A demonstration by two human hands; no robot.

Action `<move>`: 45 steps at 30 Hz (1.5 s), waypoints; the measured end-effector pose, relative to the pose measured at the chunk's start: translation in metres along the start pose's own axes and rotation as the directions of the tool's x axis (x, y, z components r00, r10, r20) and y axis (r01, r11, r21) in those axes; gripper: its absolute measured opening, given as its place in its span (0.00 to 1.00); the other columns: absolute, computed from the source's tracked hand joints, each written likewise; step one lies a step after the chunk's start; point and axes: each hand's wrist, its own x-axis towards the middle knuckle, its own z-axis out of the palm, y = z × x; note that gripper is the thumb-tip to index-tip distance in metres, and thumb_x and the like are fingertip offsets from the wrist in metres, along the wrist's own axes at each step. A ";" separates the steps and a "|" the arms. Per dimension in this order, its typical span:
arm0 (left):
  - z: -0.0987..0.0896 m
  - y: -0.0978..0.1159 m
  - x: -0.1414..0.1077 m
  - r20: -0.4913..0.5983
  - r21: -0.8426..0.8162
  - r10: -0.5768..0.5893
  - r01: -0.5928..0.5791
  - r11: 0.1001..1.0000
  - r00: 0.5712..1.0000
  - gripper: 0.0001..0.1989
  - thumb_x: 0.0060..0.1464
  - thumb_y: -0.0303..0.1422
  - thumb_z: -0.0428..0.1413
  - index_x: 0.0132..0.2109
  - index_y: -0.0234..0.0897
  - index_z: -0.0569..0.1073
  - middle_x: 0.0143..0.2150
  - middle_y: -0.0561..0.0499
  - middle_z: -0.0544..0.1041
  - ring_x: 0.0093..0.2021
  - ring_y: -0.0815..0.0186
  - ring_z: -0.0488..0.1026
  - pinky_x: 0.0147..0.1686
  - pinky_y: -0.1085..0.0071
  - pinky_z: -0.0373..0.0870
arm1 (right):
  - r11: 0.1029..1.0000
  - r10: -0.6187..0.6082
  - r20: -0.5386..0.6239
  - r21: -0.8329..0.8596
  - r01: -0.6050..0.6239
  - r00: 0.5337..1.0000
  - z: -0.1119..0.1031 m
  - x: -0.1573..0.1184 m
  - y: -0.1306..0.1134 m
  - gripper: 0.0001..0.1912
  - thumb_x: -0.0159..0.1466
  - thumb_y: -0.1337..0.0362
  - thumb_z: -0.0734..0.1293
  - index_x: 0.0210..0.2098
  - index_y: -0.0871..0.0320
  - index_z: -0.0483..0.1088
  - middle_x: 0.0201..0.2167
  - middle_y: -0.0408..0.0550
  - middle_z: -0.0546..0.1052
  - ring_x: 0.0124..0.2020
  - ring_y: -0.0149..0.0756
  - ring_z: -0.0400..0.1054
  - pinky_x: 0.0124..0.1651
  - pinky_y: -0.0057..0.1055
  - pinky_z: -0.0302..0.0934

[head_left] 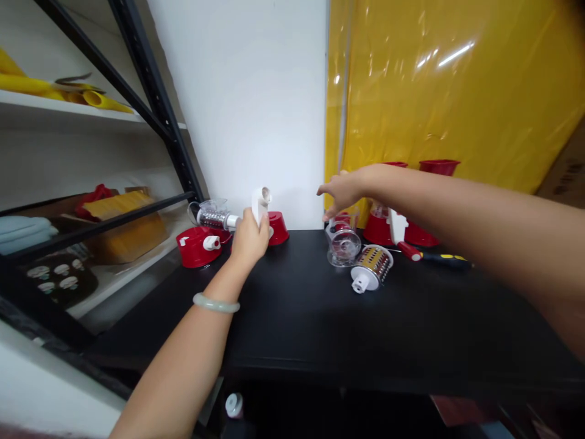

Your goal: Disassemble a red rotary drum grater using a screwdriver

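My left hand (250,238), wearing a pale bangle at the wrist, is closed round a white plastic piece (260,204) with a round socket at its top. Just behind that hand sits a red base (278,229). My right hand (343,192) reaches in with fingers apart and nothing visible in them. Beneath it stand clear plastic parts (343,245); I cannot tell whether it touches them. In front of these lies a metal grater drum (373,267) with a white end. A white crank handle (398,227) with a red grip is partly behind my right forearm.
On the black tabletop (292,329), another red base (197,247) and a second grater drum (214,219) stand at left. Red grater parts (436,167) and a screwdriver (445,261) are at right. A black-framed shelf (180,152) borders the left; yellow sheeting (434,103) hangs behind.
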 end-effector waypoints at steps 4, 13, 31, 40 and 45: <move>0.011 0.010 -0.012 0.198 -0.236 0.184 -0.135 0.962 0.963 0.23 0.66 0.52 0.36 0.44 0.39 0.65 0.26 0.49 0.75 0.27 0.57 0.76 0.32 0.64 0.70 | 1.000 0.026 0.124 -0.009 -0.025 0.992 -0.014 -0.066 0.013 0.46 0.54 0.36 0.72 0.65 0.54 0.65 0.55 0.59 0.72 0.59 0.64 0.64 0.56 0.59 0.63; 0.020 0.010 -0.019 0.248 -0.266 0.231 -0.164 0.950 0.941 0.23 0.64 0.54 0.40 0.44 0.40 0.67 0.22 0.53 0.72 0.27 0.57 0.76 0.32 0.65 0.68 | 0.962 0.073 0.258 0.237 -0.136 0.963 0.014 -0.060 0.014 0.47 0.59 0.50 0.75 0.70 0.57 0.53 0.62 0.58 0.68 0.60 0.48 0.66 0.62 0.41 0.63; 0.014 -0.009 0.001 0.097 -0.142 -0.025 0.038 0.989 0.995 0.27 0.63 0.57 0.38 0.43 0.38 0.67 0.30 0.43 0.79 0.32 0.52 0.78 0.36 0.61 0.71 | 0.928 0.080 0.106 0.356 -0.113 0.991 0.060 0.047 -0.032 0.21 0.69 0.57 0.67 0.58 0.58 0.67 0.57 0.54 0.71 0.53 0.44 0.70 0.53 0.48 0.68; 0.012 -0.008 0.004 0.091 -0.104 -0.045 0.055 0.993 0.995 0.26 0.63 0.55 0.39 0.44 0.38 0.67 0.30 0.42 0.79 0.35 0.50 0.79 0.39 0.60 0.70 | 0.967 0.040 0.052 0.248 -0.052 0.998 0.027 0.006 -0.015 0.29 0.69 0.58 0.67 0.66 0.56 0.59 0.67 0.57 0.60 0.64 0.52 0.59 0.63 0.56 0.58; 0.013 -0.007 0.004 0.091 -0.109 -0.037 0.046 0.993 0.995 0.27 0.63 0.56 0.40 0.44 0.37 0.68 0.31 0.42 0.79 0.34 0.51 0.78 0.38 0.61 0.70 | 0.987 -0.092 0.340 0.154 0.041 0.936 0.015 -0.079 -0.002 0.38 0.53 0.76 0.71 0.62 0.56 0.67 0.58 0.56 0.73 0.54 0.47 0.70 0.53 0.39 0.68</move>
